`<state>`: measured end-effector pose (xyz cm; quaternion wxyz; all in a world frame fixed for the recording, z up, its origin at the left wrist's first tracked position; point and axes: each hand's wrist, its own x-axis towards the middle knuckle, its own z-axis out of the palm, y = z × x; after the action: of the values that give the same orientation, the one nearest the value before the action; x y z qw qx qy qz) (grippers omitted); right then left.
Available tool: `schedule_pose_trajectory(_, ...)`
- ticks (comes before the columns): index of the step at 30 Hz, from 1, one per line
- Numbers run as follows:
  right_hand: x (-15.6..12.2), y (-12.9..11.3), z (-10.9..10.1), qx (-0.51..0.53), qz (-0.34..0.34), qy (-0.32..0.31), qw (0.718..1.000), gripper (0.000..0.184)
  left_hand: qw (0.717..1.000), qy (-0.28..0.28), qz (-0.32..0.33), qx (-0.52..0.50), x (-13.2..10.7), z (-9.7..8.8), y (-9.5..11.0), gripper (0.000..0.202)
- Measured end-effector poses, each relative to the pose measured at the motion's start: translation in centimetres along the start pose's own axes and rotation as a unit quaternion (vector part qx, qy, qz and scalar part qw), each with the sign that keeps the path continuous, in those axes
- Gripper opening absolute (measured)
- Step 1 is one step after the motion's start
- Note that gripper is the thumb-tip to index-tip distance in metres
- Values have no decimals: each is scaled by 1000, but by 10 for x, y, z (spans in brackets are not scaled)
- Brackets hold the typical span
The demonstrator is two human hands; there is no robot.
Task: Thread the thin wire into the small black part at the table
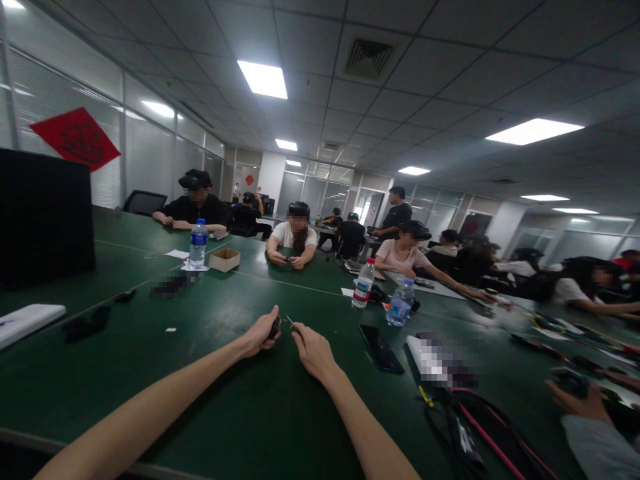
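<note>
Over the green table (210,393), my left hand (261,335) is closed around a small black object (275,327), its thumb pointing up; most of the object is hidden by the fingers. Just to its right, my right hand (314,352) pinches a thin, light-coloured, pin-like piece (289,320) that points toward the black object. A narrow gap shows between the two hands. The piece is too small for me to name its kind. A dark smartphone (381,348) lies to the right of my right hand.
Bottles stand beyond my hands: one blue-labelled (198,244), one red-capped (363,283), one lying-low blue-tinted (401,303). A small cardboard box (225,260) is farther back. Cables (480,427) spread at right, near another person's hand (583,400). A white case (30,323) lies left.
</note>
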<state>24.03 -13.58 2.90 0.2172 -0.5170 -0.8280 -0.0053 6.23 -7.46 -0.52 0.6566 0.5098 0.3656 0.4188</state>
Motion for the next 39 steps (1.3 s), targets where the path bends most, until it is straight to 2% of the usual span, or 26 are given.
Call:
schedule_pose_trajectory(7,-1,-3,-3,-35,-15,-25,999,36,1000,2,0,2,1,-3,-2,58)
schedule_pose_trajectory(14,-2,-4,-4,-49,-15,-46,998,44,1000,-24,-3,7,-3,-1,0,58)
schedule_pose_trajectory(25,-3,-9,-11,-49,-7,-67,997,43,999,-14,10,31,0,0,-2,58)
schedule_pose_trajectory(39,-5,-8,-9,-115,-11,-17,993,45,991,64,47,109,2,4,-8,56)
